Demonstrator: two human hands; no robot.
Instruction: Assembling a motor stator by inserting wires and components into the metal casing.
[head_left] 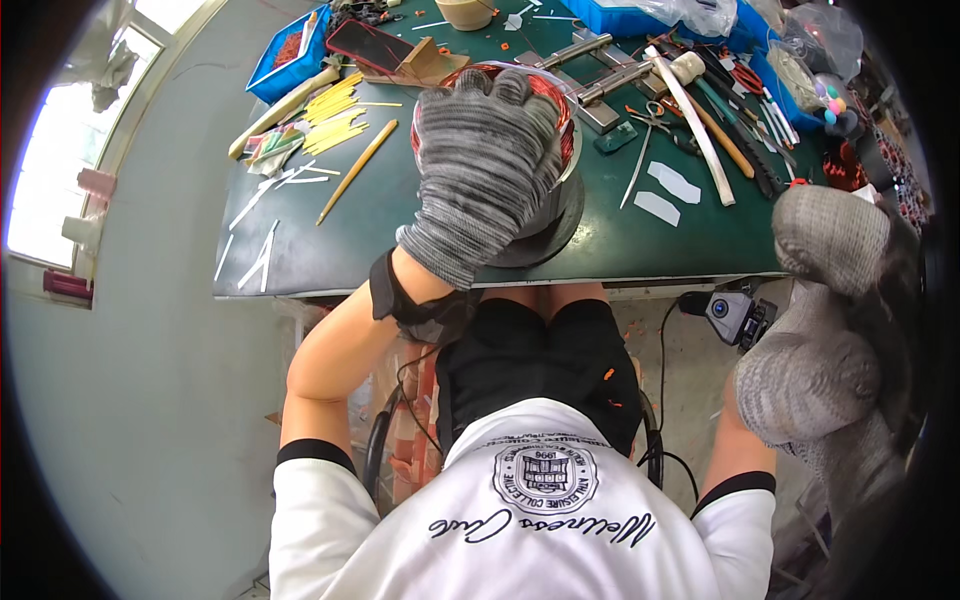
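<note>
In a grey striped knit glove, my left hand [485, 160] rests back-up on a round motor stator [549, 90] with reddish copper windings. Its fingers bend over the far part of the ring, with their tips hidden, and the hand covers most of the stator. Below the ring shows a dark round base [565, 220], near the front edge of the green table [330, 255]. My right forearm [737, 440] reaches out to the right side. It disappears at a bulky grey knitted mass [810, 375], where I cannot make out the hand or its fingers.
Left on the table lie a yellow stick [357, 172], yellow strips [335, 115], white strips [262, 260] and a blue bin [290, 60]. A phone [370, 45] leans behind. Rightward are metal bars [610, 75], scissors [650, 122], a pale mallet [690, 115] and white paper pieces [672, 183].
</note>
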